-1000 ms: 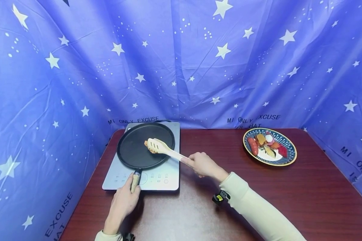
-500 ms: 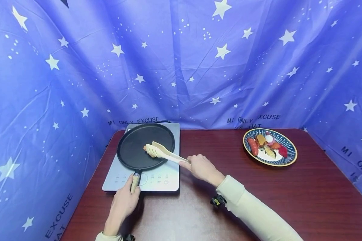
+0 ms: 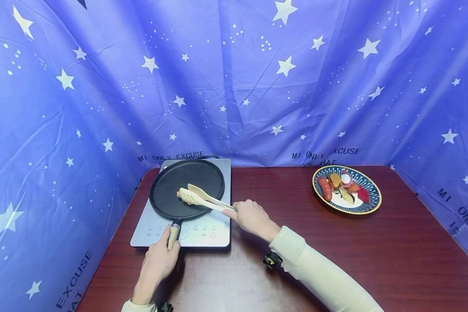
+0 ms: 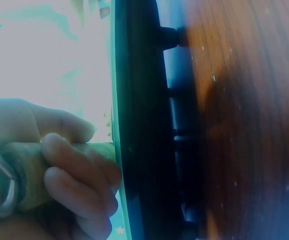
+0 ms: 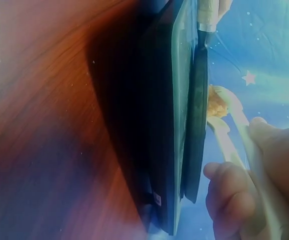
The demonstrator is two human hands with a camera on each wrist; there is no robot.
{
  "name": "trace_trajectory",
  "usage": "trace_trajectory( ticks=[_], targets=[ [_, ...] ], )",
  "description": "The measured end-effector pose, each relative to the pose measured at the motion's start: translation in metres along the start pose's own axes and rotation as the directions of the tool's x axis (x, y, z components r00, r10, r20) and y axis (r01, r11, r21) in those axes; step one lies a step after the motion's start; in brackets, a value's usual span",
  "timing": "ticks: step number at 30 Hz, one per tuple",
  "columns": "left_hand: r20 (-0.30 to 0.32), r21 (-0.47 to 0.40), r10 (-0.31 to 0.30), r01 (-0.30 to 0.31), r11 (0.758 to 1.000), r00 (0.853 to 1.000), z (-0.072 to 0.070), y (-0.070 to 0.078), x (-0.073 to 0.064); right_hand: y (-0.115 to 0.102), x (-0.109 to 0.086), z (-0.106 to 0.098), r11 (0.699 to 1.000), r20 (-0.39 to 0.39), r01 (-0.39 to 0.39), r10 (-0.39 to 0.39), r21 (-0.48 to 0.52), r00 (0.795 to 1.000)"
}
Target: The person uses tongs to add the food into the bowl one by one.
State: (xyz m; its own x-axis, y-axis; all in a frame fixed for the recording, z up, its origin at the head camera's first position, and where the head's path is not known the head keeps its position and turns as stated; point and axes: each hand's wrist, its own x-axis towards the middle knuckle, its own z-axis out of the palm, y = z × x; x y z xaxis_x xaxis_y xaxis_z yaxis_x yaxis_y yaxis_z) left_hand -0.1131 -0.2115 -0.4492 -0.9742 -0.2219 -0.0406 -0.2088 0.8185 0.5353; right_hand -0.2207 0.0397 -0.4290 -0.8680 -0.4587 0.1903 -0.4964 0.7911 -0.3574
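Observation:
My left hand (image 3: 159,262) grips the wooden handle (image 3: 173,236) of a flat black frying pan (image 3: 167,186). In the left wrist view the fingers (image 4: 77,170) curl round that handle, which ends in a metal ring (image 4: 7,187). My right hand (image 3: 253,219) holds cream-coloured tongs (image 3: 208,203) from the right, thumb and fingers round their arms. At the tong tips, over the pan's middle, is a small browned piece of food (image 5: 216,102). Its exact kind cannot be told. The right wrist view shows it between the tips, close to the pan's surface.
Beneath the pan is a silver induction cooker (image 3: 214,240) with touch controls. A blue-patterned plate (image 3: 343,210) stands at the right rear, bearing a sausage (image 3: 325,189) and other food. The dark red wooden table (image 3: 273,186) ends at a starry blue curtain (image 3: 234,78).
The right hand and tongs have moved left and slightly nearer, carrying the food across the pan. Both tong arms show more plainly now. The left hand keeps its grip on the pan handle.

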Motion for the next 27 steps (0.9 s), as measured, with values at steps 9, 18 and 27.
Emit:
trace_trajectory(
  ticks=[9, 18, 27],
  targets=[
    [-0.002, 0.002, -0.004, 0.004, 1.000, 1.000, -0.002, -0.003, 0.000, -0.004, 0.006, 0.009, 0.997, -0.035, 0.032, -0.034, -0.070, 0.999],
    [0.008, -0.006, -0.002, 0.002, 1.000, 1.000, -0.001, -0.005, -0.002, -0.012, 0.008, 0.013, 0.996, -0.051, 0.036, -0.041, -0.085, 0.998],
    [-0.005, -0.002, 0.008, -0.008, 1.000, 1.000, 0.001, -0.002, 0.000, -0.016, 0.013, 0.013, 0.990, -0.066, 0.037, -0.046, -0.139, 0.997]
  ],
)
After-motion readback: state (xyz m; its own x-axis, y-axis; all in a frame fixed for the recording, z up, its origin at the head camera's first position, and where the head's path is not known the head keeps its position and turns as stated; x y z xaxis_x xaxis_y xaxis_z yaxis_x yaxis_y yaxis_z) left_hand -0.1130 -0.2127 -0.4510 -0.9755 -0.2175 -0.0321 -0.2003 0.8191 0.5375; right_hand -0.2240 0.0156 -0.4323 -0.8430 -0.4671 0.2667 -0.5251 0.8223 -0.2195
